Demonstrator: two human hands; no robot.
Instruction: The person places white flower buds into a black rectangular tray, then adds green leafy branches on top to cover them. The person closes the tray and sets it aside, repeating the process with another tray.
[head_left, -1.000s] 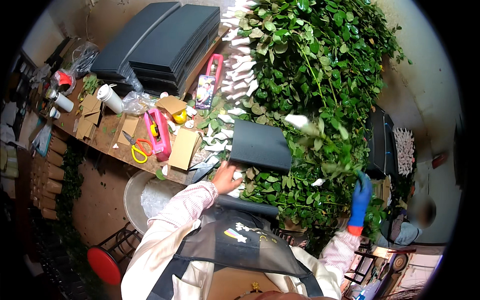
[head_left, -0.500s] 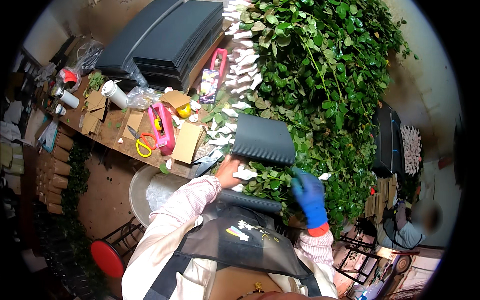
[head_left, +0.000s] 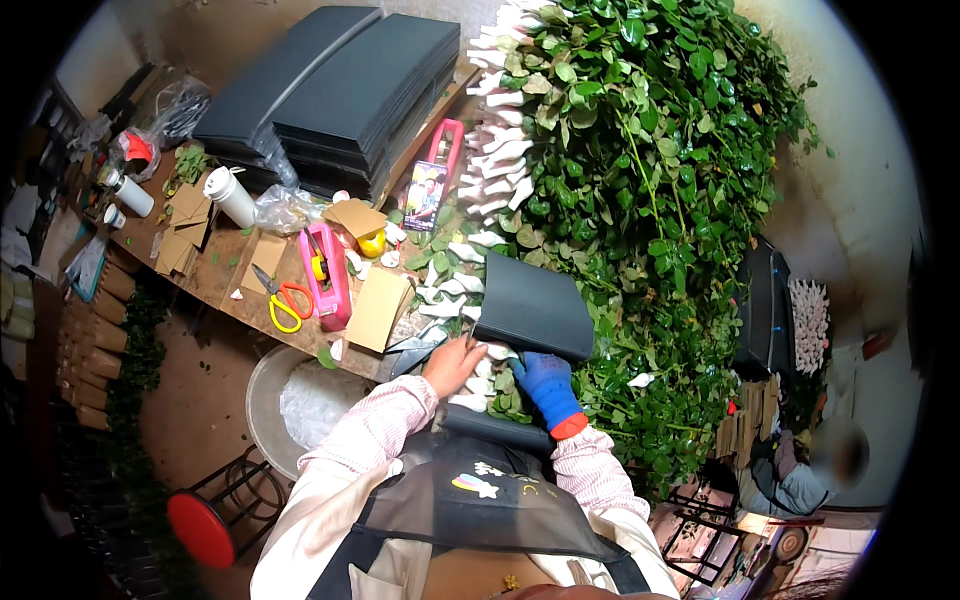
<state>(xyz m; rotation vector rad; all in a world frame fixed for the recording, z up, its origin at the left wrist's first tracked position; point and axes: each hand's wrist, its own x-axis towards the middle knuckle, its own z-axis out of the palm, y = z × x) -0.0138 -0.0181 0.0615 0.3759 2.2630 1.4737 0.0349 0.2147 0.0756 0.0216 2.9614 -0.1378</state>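
My left hand (head_left: 453, 368) is bare, its fingers drawn together at the white tip of a rose (head_left: 497, 351) whose bud is sleeved in white netting. My right hand (head_left: 546, 388), in a blue glove with an orange cuff, closes around the same rose just behind the bud. Below them, more white-sleeved roses (head_left: 470, 402) lie in a row on a dark corrugated sheet (head_left: 495, 428) close to my apron. Another dark sheet (head_left: 535, 305), bent over, covers stems just beyond my hands.
A large heap of leafy rose stems (head_left: 650, 180) fills the right side. Left on the table (head_left: 215, 285) are scissors (head_left: 283, 300), a pink tape dispenser (head_left: 325, 280), cardboard pieces (head_left: 380, 308), a phone (head_left: 426, 195) and stacked dark sheets (head_left: 365, 100). A pale bin (head_left: 265, 400) stands below; one person (head_left: 800, 480) is at right.
My gloved right hand has come leftward from the leaves to the rose bud beside my left hand. The view has shifted slightly.
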